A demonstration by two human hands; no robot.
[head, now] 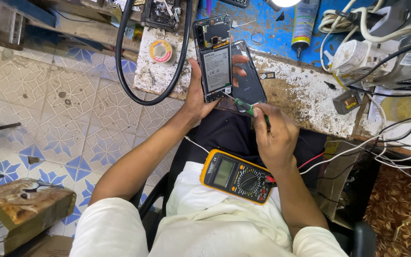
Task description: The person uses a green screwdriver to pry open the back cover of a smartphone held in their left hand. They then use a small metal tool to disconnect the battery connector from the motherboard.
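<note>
— Gripping an opened smartphone (215, 59) in the left hand (200, 93), back cover off, flat grey battery and dark circuit board laid bare. Wrapped round its left edge and lower end, thumb on one side, fingers curled behind and showing on the other.

— And the right hand (274, 135)?

— Closed on a thin screwdriver (243, 106) with a green handle, fingers pinched tight about it. Metal tip angled up and left, touching or just short of the phone's bottom corner; could not tell which.

— Held where, all this?

— Above the near edge of the table (305, 95), phone upright and tilted slightly, just over the left hand's palm, right hand below and to its right. Lay behind the phone: a glossy dark back cover (250, 81), smooth and rectangular, partly hidden.

— Texture of that table?

— Rough, chipped white surface with rusty brown patches, blue paint farther back. Sat on it: a round solder spool (161, 51), a spray can (303, 24), tangled white cables (353, 28).

— Anything on the lap?

— Rested on white cloth: a yellow-cased multimeter (236, 176), grey screen, round black dial. Looped beside the table's left edge: a thick black hose (122, 71), over patterned blue and white floor tiles (48, 104).
</note>
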